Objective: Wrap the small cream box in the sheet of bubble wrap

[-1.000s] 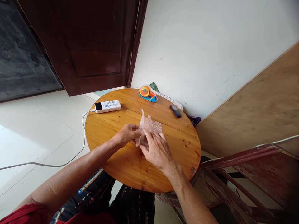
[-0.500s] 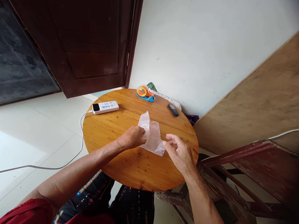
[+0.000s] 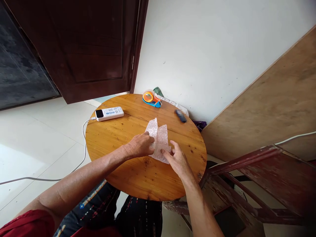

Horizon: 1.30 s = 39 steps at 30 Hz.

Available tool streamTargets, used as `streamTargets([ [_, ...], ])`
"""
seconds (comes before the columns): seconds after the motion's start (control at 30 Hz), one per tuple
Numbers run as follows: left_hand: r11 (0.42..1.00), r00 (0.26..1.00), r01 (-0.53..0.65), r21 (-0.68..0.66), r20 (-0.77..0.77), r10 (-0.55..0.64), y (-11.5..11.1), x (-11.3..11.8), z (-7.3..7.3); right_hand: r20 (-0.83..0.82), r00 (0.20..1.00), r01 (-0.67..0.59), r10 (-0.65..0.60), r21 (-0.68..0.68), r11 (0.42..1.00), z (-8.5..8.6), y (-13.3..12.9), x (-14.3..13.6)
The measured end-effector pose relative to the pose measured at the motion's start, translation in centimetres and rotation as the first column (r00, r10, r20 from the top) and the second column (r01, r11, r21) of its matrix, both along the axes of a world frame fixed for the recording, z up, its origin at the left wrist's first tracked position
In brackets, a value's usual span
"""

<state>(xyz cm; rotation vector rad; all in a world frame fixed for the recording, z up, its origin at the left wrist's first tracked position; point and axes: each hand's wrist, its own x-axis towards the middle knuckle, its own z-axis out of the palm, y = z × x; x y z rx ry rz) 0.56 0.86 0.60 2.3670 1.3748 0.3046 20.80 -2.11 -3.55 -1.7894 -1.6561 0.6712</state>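
A crumpled piece of clear, pinkish bubble wrap (image 3: 162, 135) lies near the middle of the round wooden table (image 3: 148, 184). On its left side, my left hand (image 3: 142, 144) is closed, with the fingers curled round the edge of the wrap. From the right, my right hand (image 3: 177, 158) reaches over the lower right part of the wrap; its thumb touches the plastic and its fingers are apart from the thumb. Anything under the wrap is hidden.
An orange and blue tape dispenser (image 3: 151, 98) stands at the table's back edge. A white device (image 3: 110, 113) with a cable is at the back left. A blurred dark object (image 3: 180, 116) lies at the back right. Right of the table is a worn wooden chair (image 3: 247, 171).
My right hand has moved left and in over the wrap, and the wrap's lower right corner has folded inward. My left hand has barely moved. The view has shifted slightly.
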Motion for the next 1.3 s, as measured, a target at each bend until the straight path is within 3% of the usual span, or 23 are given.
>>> streamTargets([
  [0.17, 0.999, 0.999, 0.050, 0.000, 0.001, -0.050, 0.6, 0.2, -0.2, -0.187, 0.982, 0.006, -0.005, 0.004, 1.000, -0.9, 0.1, -0.8],
  [0.4, 0.996, 0.997, 0.067, -0.058, -0.021, -0.068, 1.2, 0.5, 0.2, -0.349, 0.934, 0.084, -0.077, 0.005, 0.996, 0.0, 0.0, -1.8],
  [0.63, 0.995, 0.999, 0.050, -0.086, 0.018, -0.048, 1.1, 0.7, 0.3, -0.481, 0.876, 0.018, 0.003, 0.040, 0.999, 0.4, 0.7, -3.7],
  [0.87, 0.995, 0.996, 0.020, -0.096, 0.083, -0.012, 0.8, 0.6, -0.1, -0.352, 0.928, -0.110, 0.123, 0.058, 0.992, 0.9, 1.2, -4.5],
  [0.97, 0.993, 0.982, 0.024, -0.113, 0.190, -0.002, 0.7, 0.1, -0.5, -0.347, 0.922, -0.176, 0.173, 0.022, 0.984, 1.4, 0.8, -4.2],
  [1.17, 0.932, 0.828, -0.008, -0.363, 0.519, 0.209, 0.3, -1.1, -1.8, -0.209, 0.906, -0.356, 0.367, 0.091, 0.930, 2.1, 0.1, -3.9],
  [1.3, 0.935, 0.752, -0.111, -0.338, 0.586, 0.301, -0.2, -0.8, -2.9, 0.088, 0.934, -0.355, 0.346, 0.122, 0.927, 2.8, -0.8, -4.7],
])
